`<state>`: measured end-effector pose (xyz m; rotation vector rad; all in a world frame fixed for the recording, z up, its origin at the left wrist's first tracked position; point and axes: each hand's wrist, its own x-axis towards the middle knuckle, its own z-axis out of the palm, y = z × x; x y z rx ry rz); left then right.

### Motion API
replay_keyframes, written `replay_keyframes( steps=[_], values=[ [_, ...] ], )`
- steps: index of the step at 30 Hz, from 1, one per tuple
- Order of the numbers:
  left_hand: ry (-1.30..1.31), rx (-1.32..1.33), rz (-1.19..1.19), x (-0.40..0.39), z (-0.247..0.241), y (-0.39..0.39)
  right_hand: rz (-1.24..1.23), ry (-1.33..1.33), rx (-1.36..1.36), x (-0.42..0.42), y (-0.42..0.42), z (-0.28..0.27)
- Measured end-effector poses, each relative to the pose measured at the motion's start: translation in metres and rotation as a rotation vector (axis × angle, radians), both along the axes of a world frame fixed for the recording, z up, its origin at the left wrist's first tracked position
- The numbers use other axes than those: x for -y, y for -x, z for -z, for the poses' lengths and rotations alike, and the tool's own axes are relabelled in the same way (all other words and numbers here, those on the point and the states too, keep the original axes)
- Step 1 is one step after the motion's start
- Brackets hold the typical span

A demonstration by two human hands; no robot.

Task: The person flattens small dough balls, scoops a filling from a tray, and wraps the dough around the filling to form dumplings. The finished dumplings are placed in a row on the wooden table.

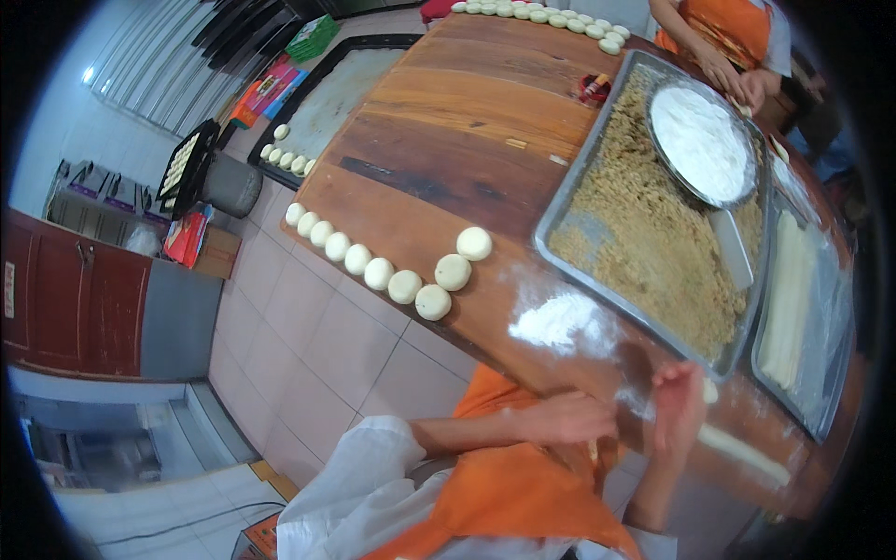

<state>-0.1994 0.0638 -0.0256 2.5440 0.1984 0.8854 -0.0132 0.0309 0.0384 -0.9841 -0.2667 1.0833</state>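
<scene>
My left hand hovers at the table's near edge with curled, blurred fingers; whether it holds something is hidden. To its right, my right hand is raised, its palm showing and nothing visible in it. Beside that hand sit a small dough piece and a dough rope on the wooden table. Beyond my hands is a heap of white flour. A metal tray holds crumbly brown filling, a bowl of white powder and a flat scraper.
Round dough cakes line the table's left edge; more stand at the far end. Another tray at right holds dough strips under plastic. A co-worker's hands work at far right. A black baking tray stands left.
</scene>
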Motion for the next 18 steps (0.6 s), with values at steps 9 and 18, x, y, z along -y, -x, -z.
replay_keyframes(
  steps=[9, 18],
  values=[
    [0.165, -0.065, -1.018, -0.179, -0.041, 0.161, -0.069, 0.044, 0.062, -0.012, 0.006, 0.001],
    [0.648, -0.278, -1.147, -0.173, -0.035, 0.204, -0.089, 0.07, 0.052, -0.012, 0.012, 0.003]
  ],
)
